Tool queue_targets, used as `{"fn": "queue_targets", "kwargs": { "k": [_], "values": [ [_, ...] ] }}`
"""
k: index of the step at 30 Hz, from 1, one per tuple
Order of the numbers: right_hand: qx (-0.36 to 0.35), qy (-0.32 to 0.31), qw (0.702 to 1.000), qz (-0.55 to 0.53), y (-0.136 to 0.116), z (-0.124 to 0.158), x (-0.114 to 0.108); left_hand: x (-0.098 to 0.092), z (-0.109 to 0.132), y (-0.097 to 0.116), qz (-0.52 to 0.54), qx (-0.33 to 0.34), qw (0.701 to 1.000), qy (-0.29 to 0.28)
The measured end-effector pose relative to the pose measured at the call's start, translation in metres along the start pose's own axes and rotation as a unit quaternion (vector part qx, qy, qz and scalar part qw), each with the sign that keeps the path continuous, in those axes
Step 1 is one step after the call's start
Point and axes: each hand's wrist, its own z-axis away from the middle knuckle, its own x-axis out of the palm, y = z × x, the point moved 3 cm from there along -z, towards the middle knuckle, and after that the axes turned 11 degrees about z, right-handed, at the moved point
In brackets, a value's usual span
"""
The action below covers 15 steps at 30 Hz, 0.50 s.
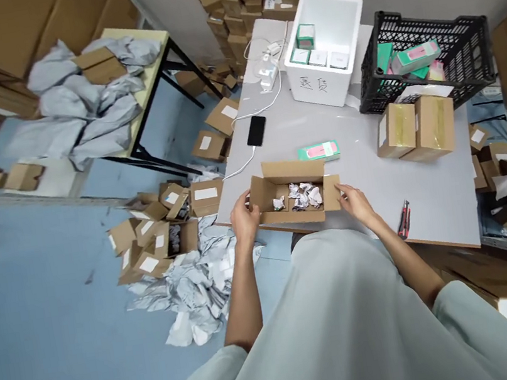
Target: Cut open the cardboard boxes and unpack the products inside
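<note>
An open cardboard box stands at the table's front edge, its flaps spread. Inside lie several crumpled pieces of paper. At the box's left end, my left hand grips the cardboard with thumb and fingers. My right hand pinches the right end flap of the same box. Just behind the box lies a green and pink package. A red and black utility knife rests on the table, to the right of my right hand.
On the table are a phone with a white cable, a white foam box holding small boxes, a black crate and two taped cartons. Opened boxes and grey plastic bags cover floor at left.
</note>
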Motion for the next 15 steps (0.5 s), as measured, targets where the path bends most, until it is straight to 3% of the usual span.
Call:
{"fn": "queue_targets", "kwargs": {
  "k": [5, 9, 12, 15],
  "values": [
    [-0.057, -0.082, 0.995, 0.016, -0.073, -0.04, 0.035, -0.052, -0.029, -0.04, -0.043, -0.024, 0.997, 0.059],
    [-0.103, -0.112, 0.988, 0.029, -0.117, -0.054, 0.057, -0.075, -0.048, -0.059, -0.03, -0.044, 0.995, 0.083],
    [-0.127, -0.105, 0.986, 0.035, -0.123, -0.058, 0.059, -0.078, -0.054, -0.055, -0.022, -0.012, 0.992, 0.126],
    [-0.085, -0.058, 0.993, 0.058, -0.098, -0.074, 0.041, -0.066, -0.054, -0.028, -0.001, 0.078, 0.986, 0.15]
  ]
}}
